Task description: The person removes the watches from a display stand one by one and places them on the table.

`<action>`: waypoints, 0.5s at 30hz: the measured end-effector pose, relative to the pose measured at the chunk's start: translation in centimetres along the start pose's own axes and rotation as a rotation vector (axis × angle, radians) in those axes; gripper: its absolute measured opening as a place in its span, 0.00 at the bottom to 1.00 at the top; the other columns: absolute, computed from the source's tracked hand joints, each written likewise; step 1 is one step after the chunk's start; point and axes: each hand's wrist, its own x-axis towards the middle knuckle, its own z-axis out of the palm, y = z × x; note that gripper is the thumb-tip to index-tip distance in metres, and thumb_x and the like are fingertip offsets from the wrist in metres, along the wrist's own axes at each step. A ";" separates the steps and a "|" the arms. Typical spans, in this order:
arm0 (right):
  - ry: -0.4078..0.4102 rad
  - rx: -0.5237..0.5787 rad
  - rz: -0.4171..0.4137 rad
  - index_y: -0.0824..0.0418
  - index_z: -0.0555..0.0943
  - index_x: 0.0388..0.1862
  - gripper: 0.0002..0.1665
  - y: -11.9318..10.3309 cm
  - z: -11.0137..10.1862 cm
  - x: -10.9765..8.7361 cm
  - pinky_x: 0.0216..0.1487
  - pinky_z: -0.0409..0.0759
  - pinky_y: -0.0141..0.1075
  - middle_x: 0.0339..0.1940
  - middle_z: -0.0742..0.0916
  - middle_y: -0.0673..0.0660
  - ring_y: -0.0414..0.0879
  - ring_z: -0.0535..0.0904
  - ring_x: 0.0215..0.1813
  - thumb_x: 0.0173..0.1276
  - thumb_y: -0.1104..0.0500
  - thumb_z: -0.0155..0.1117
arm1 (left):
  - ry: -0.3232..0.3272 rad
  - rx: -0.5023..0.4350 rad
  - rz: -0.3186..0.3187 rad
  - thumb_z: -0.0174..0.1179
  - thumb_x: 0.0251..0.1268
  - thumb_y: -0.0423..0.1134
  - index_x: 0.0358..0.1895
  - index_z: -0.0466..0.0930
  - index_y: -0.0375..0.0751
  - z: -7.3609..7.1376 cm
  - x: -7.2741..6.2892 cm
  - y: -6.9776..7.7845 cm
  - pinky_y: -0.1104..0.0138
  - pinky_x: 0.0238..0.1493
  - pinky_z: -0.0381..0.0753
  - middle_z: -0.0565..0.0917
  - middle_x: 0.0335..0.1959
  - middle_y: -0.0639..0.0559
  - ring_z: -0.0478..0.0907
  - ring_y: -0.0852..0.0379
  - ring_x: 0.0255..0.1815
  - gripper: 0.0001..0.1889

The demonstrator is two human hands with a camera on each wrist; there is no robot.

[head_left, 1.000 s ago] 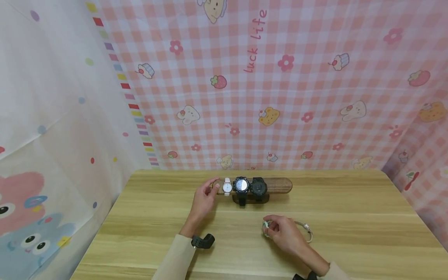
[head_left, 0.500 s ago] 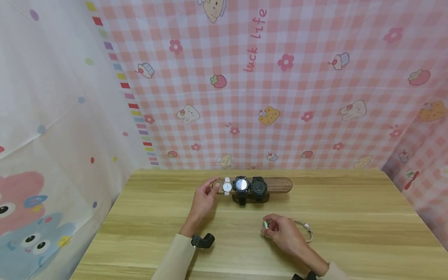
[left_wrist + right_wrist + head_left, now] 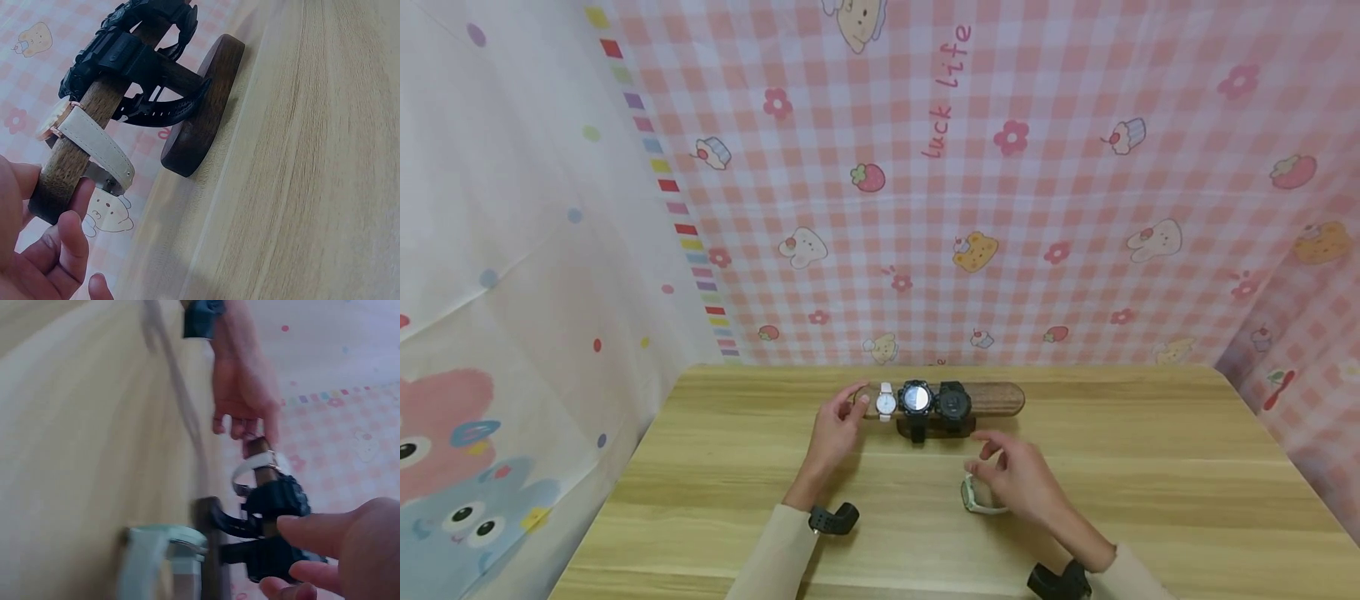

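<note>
My left hand [image 3: 837, 429] grips the left end of a dark wooden watch stand [image 3: 998, 399], thumb on one side and fingers behind the bar [image 3: 59, 175]. A white-strapped wristwatch [image 3: 886, 403] sits on the bar nearest this hand. Beside it are two chunky black watches, one with a bright dial [image 3: 917, 399] and one all dark [image 3: 953, 405]. My right hand [image 3: 1026, 479] holds nothing, its fingers spread apart just in front of the stand. Below its thumb, a pale green watch [image 3: 172, 536] rests on the table, partly covered by the hand in the head view.
The wooden table [image 3: 715, 492] ends at the back against a pink checked cloth [image 3: 880, 217]. Another cloth, white with cartoon figures [image 3: 550, 275], hangs at the left. The stand's foot [image 3: 206, 112] rests on the table below its bar.
My right hand has let go of the pale green watch and moved up toward the stand. The watch stays on the table. My left hand keeps its grip.
</note>
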 end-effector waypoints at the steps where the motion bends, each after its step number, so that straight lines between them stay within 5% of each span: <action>1: 0.002 0.007 -0.003 0.65 0.81 0.56 0.23 -0.1 -0.2 0.2 0.20 0.69 0.31 0.35 0.83 0.54 0.39 0.70 0.21 0.62 0.61 0.73 | 0.001 0.001 -0.001 0.57 0.74 0.42 0.62 0.80 0.45 0.0 0.0 0.0 0.71 0.19 0.62 0.68 0.17 0.55 0.62 0.62 0.17 0.17; 15: 0.051 0.072 0.005 0.62 0.75 0.65 0.32 -0.5 -1.3 4.1 0.30 0.73 0.33 0.52 0.82 0.65 0.45 0.73 0.31 0.64 0.58 0.72 | 0.008 0.015 0.007 0.57 0.74 0.42 0.62 0.80 0.44 0.0 -0.1 0.1 0.70 0.19 0.63 0.69 0.17 0.55 0.63 0.61 0.17 0.17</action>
